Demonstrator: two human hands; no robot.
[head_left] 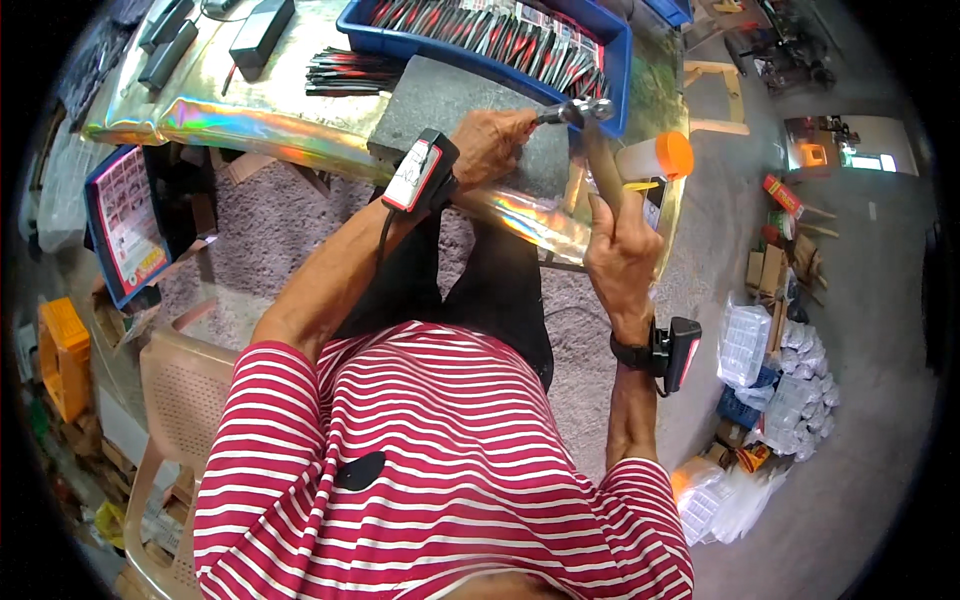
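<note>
My right hand (622, 248) is wrapped round the wooden handle of a hammer (602, 160). The hammer's silver head is at the far end, over the right edge of a grey stone block (425, 108). My left hand (488, 147) is closed above the block, with a short dark piece (548, 116) between its fingertips. That piece reaches toward the hammer head; whether they touch I cannot tell. Beyond the block stands a blue tray (490, 62) packed with slim red, black and silver pieces. More such dark pieces (350, 72) lie in a pile left of the tray.
A white jar with an orange lid (672, 156) lies right of the hammer on the shiny gold tabletop (300, 45). Black boxes (262, 35) sit at the table's far left. A plastic chair (185, 385) stands at my left; clear bags and boxes (790, 385) are piled at right.
</note>
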